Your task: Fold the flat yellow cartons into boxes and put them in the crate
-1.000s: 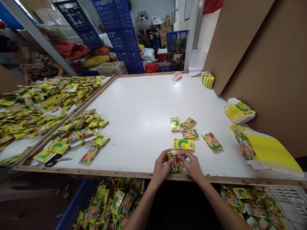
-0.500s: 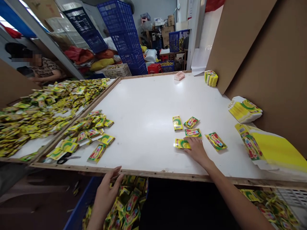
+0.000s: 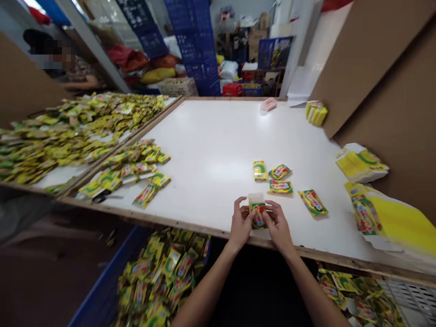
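Between my two hands, just above the table's front edge, is a small green and yellow printed carton (image 3: 258, 213) with a pale flap end pointing away from me. My left hand (image 3: 243, 222) grips its left side, thumb on the printed face. On its right side my right hand (image 3: 276, 222) holds it the same way. Beyond my hands lie a yellow carton (image 3: 259, 170) and two green and red ones, one carton (image 3: 280, 171) behind the other carton (image 3: 280, 187). Farther right, another carton (image 3: 312, 202) rests at a slant.
Stacks of flat yellow cartons (image 3: 363, 162) line the right side by brown cardboard. Piled cartons (image 3: 129, 170) and scissors (image 3: 104, 195) lie at left. A blue crate (image 3: 98, 281) of cartons stands below the edge. A person (image 3: 80, 75) sits at far left.
My right hand has brought a carton from the tabletop toward me. My left hand has come up from the table edge and now grips it too. The view has shifted.
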Tool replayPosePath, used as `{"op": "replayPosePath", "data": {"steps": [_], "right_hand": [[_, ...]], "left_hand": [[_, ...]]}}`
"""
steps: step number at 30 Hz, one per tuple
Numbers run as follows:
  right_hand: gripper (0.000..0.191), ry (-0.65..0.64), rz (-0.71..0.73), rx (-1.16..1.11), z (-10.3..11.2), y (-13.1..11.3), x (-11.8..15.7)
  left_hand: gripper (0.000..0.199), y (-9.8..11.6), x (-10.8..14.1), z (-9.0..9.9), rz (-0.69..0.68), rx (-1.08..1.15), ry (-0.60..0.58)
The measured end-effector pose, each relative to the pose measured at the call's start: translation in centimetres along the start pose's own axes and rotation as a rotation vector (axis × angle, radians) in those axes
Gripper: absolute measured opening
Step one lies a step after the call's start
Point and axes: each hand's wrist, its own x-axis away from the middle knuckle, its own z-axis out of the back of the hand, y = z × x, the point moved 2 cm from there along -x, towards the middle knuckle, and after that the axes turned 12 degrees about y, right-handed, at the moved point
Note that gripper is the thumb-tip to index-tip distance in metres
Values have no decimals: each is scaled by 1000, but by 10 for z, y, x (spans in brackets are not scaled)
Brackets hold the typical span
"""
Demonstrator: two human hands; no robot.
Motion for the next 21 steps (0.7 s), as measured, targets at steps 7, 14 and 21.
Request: {"op": "replayPosePath", "data": {"steps": [7, 14, 21], "right_hand": [[34, -151, 28, 222, 32, -2, -7], [21, 47, 152, 217, 27, -5, -8], [17, 39, 221, 203, 22, -15, -7]], "left_hand": [[25, -3, 11, 7, 9, -118, -110], [31, -1, 5, -7, -80, -58, -123], [16, 9, -6, -9, -115, -191, -185]]}}
